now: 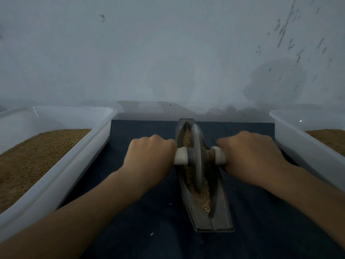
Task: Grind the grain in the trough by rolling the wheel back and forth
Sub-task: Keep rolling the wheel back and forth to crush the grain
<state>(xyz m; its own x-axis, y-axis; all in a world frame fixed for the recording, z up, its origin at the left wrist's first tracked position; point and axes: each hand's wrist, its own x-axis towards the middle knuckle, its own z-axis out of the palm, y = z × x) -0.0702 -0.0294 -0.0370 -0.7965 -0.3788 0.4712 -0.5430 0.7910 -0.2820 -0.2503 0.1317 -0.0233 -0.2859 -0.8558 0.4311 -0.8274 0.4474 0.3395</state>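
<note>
Head view, dim light. The trough (218, 217), grey and boat-shaped, lies lengthwise on a dark blue mat (141, 212). Its far tip is near the mat's far edge and its near end is toward me, a little right of the mat's middle.

The wheel (197, 156) stands on edge in the trough's groove, in the far half, with its axle crosswise. A white grip sits on each axle end: the left grip (180, 156) and the right grip (220, 156).

My left hand (149, 156) is curled round the left grip, knuckles up. My right hand (248, 154) is curled round the right grip the same way. The hands are apart, one on each side of the trough, with the wheel between them and just beside both.

The grain (200, 195), brown and crumbly, lies along the groove beyond the wheel and on my side of it, stopping short of the near end.

A white left tub (74, 161) sits at the mat's left edge and a right tub (298, 143) at its right edge. Both hold brown grain. A pale wall (168, 53) rises behind.
</note>
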